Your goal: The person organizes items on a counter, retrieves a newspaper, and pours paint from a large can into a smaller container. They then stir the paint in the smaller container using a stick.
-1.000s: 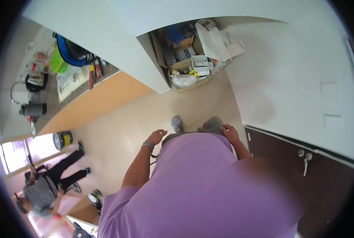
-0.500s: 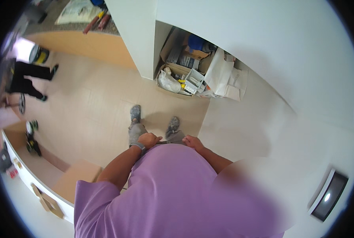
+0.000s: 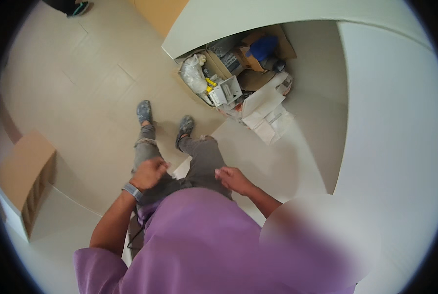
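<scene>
Nothing is in hand yet: left hand (image 3: 149, 172) loosely curled and right hand (image 3: 232, 178) half open, both empty at waist level, while the open cardboard box (image 3: 229, 78) of clutter sits untouched on the floor well ahead of them, beyond the shoes (image 3: 144, 112).

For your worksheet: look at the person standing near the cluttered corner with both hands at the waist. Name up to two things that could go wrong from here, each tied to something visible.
1. The open cardboard box and loose white papers lie on the floor just ahead of the shoes; a step forward might catch or slip on them.
2. The left hand and right hand appear empty, held close to the grey trousers, so neither is placed to break a stumble.
</scene>
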Tool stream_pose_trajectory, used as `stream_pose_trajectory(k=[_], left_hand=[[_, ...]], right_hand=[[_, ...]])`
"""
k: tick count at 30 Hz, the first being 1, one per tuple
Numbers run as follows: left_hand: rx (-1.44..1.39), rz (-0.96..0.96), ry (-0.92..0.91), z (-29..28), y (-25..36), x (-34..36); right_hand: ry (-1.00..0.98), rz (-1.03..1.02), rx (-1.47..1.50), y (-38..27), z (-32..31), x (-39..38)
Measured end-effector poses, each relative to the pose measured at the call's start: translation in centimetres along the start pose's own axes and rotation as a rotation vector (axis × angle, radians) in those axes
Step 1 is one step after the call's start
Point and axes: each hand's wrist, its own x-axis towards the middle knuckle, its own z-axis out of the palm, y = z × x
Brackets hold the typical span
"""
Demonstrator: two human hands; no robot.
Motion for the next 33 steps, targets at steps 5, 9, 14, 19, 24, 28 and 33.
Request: stream_pose_trajectory(k=[5,9,14,19,24,28,33], left_hand=[[0.101,-0.429,0.324,6.8,-14.0,9.7],[0.281,-0.583,0.399,9.8,-11.0,12.5],[0.312,-0.655,0.471,10.2,-12.2,14.5],[0.496,-0.61,0.45,11.5,-13.5,14.8],[0.616,-0.58,0.304,12.0,-14.4,14.8],[0.691,-0.558,0.345,12.8,-13.9,15.7],[0.716,-0.539,0.362,13.2,-14.1,15.8]], right_hand=[[0.223,-0.331,0.388,-2.4,-13.1,15.5],[0.277,-0.43,0.979,-8.3,-24.2,28.4],[0.387,-0.404,1.171,-10.2,-32.7,37.4],[0.412,-0.625,1.012,-9.1,-36.4,41.9],[0.4,-0.683,1.134,-11.7,-38.5,43.5],[0.418,-0.63,1.428,-12.3,-42.1,46.2],[0.211,-0.712,1.596,-12.4,-44.3,50.4]])
